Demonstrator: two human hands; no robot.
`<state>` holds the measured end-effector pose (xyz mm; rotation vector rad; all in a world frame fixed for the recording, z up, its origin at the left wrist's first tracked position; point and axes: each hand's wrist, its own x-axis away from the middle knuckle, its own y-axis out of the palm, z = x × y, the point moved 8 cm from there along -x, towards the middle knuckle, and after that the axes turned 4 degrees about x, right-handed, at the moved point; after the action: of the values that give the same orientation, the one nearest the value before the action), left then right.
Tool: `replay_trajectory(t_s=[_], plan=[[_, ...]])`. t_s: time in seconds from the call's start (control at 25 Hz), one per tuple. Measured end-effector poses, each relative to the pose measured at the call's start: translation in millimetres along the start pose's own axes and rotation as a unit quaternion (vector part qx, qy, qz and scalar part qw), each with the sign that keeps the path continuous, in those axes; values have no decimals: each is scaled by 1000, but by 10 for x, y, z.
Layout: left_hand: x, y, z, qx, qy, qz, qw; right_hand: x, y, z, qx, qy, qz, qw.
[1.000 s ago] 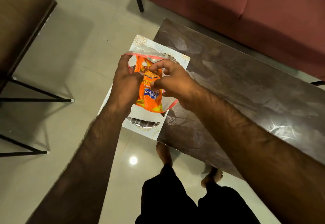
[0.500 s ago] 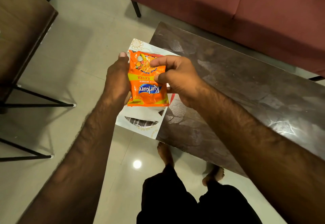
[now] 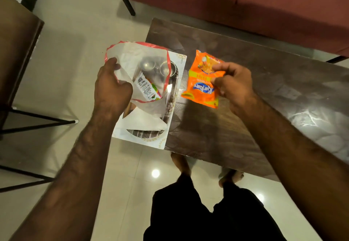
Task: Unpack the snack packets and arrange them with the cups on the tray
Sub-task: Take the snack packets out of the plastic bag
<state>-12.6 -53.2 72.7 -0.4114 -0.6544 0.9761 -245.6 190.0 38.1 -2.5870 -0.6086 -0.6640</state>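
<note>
My right hand pinches an orange snack packet and holds it just above the dark table, to the right of the tray. My left hand grips the open mouth of a clear plastic bag with a red rim, held over the tray. Inside the bag lies another packet, white with a barcode and red and green print. Through the bag I see two or three steel cups standing at the tray's far end. The white tray sits at the table's left end and overhangs its edge.
The dark glossy coffee table stretches to the right. A maroon sofa stands behind it. A wooden side table with black metal legs is at the left. My legs and bare feet are at the table's near edge.
The orange packet came out of the bag and my right hand carried it to the right, over the table. My left hand kept the bag, now open over the tray.
</note>
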Motion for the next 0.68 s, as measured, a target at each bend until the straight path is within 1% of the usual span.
replay_trajectory(t_s=[0.12, 0.24, 0.44, 0.68], plan=[[-8, 66, 10, -26, 26, -18, 999, -210, -27, 594, 39, 67, 12, 997], [14, 146, 5, -17, 23, -26, 999, -391, 101, 999, 62, 99, -4, 993], [28, 300, 126, -38, 21, -18, 999, -797, 393, 1394, 66, 131, -34, 989], [-10, 388, 192, -80, 11, 4, 997, -1251, 694, 1597, 101, 136, -92, 981]])
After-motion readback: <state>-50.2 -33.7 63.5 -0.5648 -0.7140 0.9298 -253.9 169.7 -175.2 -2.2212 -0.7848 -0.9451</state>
